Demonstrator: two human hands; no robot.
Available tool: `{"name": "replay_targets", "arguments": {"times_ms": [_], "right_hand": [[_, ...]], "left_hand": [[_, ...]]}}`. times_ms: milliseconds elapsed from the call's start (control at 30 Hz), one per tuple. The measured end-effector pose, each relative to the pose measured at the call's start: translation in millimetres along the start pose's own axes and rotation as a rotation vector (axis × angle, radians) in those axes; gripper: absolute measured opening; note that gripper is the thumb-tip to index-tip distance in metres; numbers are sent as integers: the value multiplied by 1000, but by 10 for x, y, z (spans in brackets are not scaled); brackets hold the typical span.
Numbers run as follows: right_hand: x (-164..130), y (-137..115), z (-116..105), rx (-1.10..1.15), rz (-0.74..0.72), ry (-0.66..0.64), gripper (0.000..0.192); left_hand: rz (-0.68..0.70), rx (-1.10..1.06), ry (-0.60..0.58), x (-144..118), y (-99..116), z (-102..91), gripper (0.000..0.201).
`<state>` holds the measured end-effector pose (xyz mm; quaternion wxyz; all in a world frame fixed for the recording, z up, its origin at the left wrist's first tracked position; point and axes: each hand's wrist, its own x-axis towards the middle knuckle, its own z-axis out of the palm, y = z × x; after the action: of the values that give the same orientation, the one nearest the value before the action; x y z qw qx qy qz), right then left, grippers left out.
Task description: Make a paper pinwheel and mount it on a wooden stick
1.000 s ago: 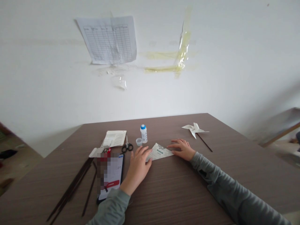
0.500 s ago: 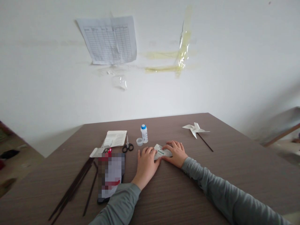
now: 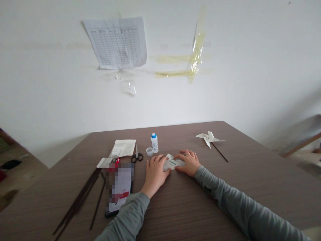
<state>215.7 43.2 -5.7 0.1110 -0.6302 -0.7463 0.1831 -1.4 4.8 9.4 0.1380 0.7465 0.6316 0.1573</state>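
Between my two hands a small piece of printed paper (image 3: 171,162) with a dark green mark lies on the table, apparently folded. My left hand (image 3: 155,174) grips its left edge, thumb at the near side and fingers at the far side. On the other edge, my right hand (image 3: 187,162) pinches the paper with thumb and forefinger. Parts of the paper are hidden under the fingers. Just beyond my left hand stand a white glue bottle (image 3: 154,144) with a blue top and its clear cap (image 3: 149,151). Black-handled scissors (image 3: 137,157) lie to their left.
A paper pinwheel (image 3: 208,138) on a dark stick lies at the back right. Printed sheets (image 3: 123,148) lie at the back left. A phone (image 3: 121,187), partly blurred, and several dark sticks (image 3: 79,197) are left of my left arm. The table (image 3: 190,211) meets a white wall.
My hands have shifted very slightly apart at the paper, and a little more of its surface shows. The other things on the table have not moved.
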Motion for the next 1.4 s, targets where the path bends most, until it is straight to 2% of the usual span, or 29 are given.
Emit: {"name": "replay_targets", "arguments": {"times_ms": [133,400,633,800,1033,1200,1400], "right_hand": [[20,54,-44,5,12,-26,59],[66,296,-152,-10,17,-40,58],[67,442,-244,-9,73,-58,64],[112,544,-213,5,43,-23,62],[224,751,-57,-14,11,22,55],[274,827,-16,-26,9,-14,55],[259,806,64,-59,2,23,58]], "left_hand": [[-16,14,-15,-14,-37,-59,59],[-6,90,-24,-56,-244,-158,58],[-45,149,-19,-174,-289,-297,59],[-55,182,-28,-206,-377,-347,62],[-85,228,-47,-225,-441,-401,61],[-99,253,-23,-221,-413,-375,65],[-50,259,24,-202,-393,-202,60]]}}
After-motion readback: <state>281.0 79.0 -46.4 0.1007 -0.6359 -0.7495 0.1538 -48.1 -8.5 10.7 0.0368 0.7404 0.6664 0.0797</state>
